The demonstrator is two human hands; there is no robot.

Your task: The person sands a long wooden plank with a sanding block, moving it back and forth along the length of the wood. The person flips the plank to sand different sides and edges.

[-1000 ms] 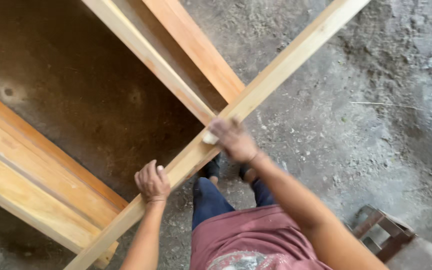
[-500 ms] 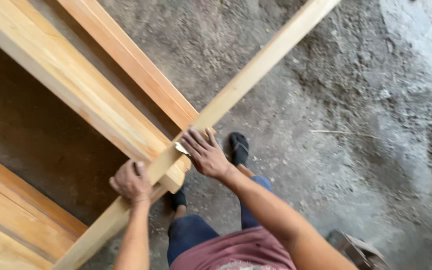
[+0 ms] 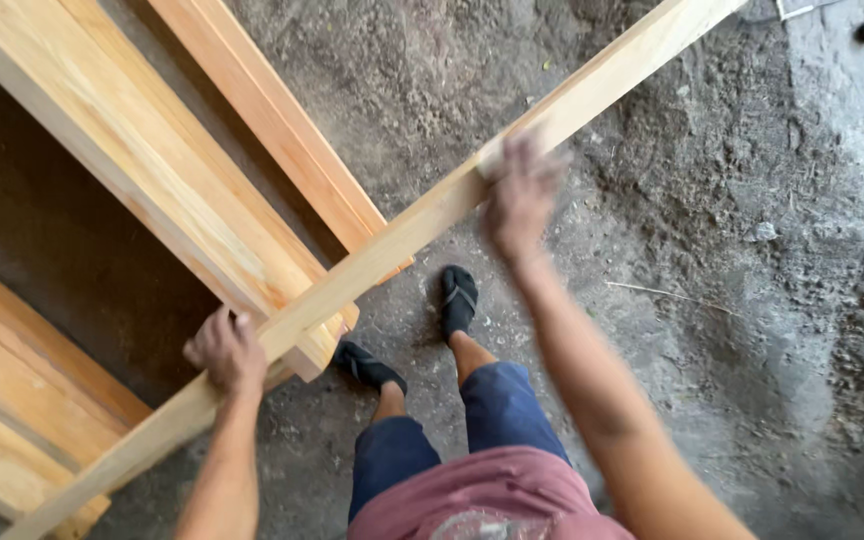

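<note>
Long pale wooden batten (image 3: pixel 392 235) runs on a slant from the lower left corner to the upper right of the frame, lying across the end of a wide plank (image 3: pixel 122 150) that slopes down from the upper left. A narrower plank (image 3: pixel 272 130) lies just beside that one, and more boards (image 3: pixel 22 400) sit at the left edge. Grey dirt floor (image 3: pixel 752 300) fills the right side. Left hand (image 3: pixel 224 350) grips the batten low in the frame, left of centre, fingers curled over its near edge. Right hand (image 3: pixel 520 190) rests on the batten above centre; it is blurred, so whether its fingers hold anything cannot be told. Black sandals (image 3: pixel 457 298) show on the person's feet at bottom centre.
</note>
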